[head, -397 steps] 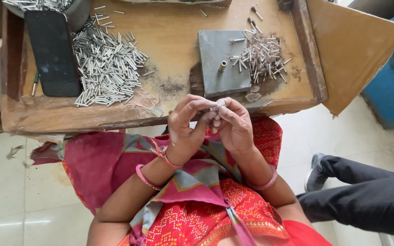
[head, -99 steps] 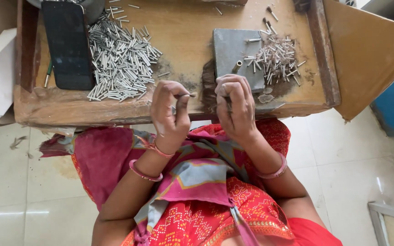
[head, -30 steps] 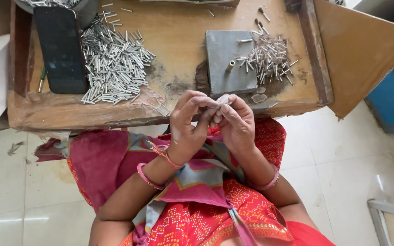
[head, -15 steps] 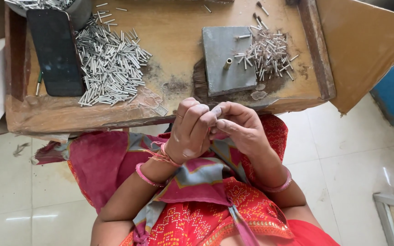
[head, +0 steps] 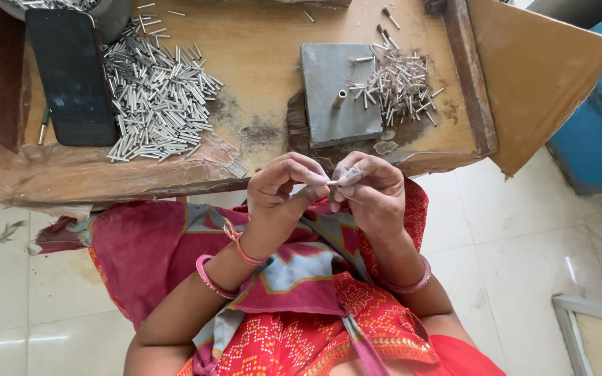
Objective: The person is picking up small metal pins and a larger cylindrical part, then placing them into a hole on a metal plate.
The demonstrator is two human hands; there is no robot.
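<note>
The small metal tube pinched between the left hand and right hand shows only a short bit; fingers cover the rest, and whatever else the right fingertips hold is too small to tell. The grey bowl of tubes is cut off by the top edge. The dark phone hides most of a green pen. The blue cabinet runs off the right edge.

You wear a bright red dress with small orange dots and a gold edge. Over it lies a dark pink scarf with blue-grey patches. Your left hand has pink bangles at the wrist, and your right hand has one pink bangle too
</note>
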